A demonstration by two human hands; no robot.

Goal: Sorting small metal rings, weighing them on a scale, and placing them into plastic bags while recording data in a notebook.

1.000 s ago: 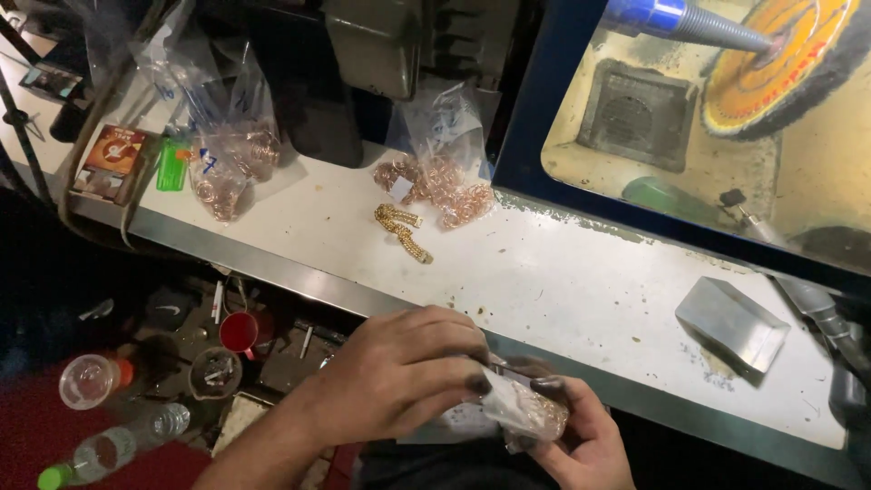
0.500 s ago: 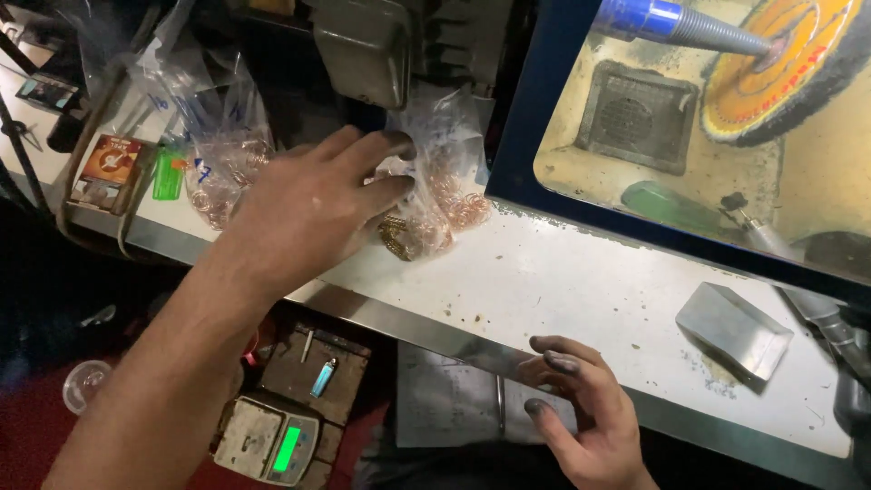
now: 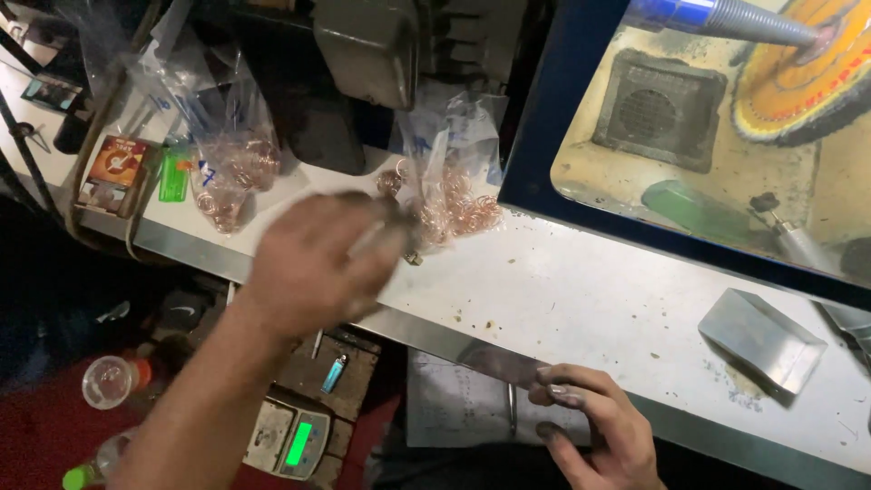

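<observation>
My left hand (image 3: 318, 268) is motion-blurred over the white bench (image 3: 581, 299), its fingertips right beside a clear bag of copper-coloured rings (image 3: 454, 195). The fingers look curled, and blur hides whether they hold anything. A small brass-coloured piece (image 3: 413, 259) lies just under the fingertips. My right hand (image 3: 590, 431) rests at the bench's front edge, fingers apart and dirty, holding nothing. A second bag of rings (image 3: 227, 172) lies further left.
A folded metal scoop (image 3: 760, 338) lies at the right of the bench. Behind the blue frame are a yellow-orange buffing wheel (image 3: 798, 73) and a blue tube (image 3: 717, 18). Below the bench sit a digital scale (image 3: 290, 440), a lighter (image 3: 336, 372) and a plastic cup (image 3: 109, 381).
A second ago both hands held a small packet at the bench's front edge. The left hand then reached to the bag of rings and has now drawn back slightly; the right hand stays low, empty.
</observation>
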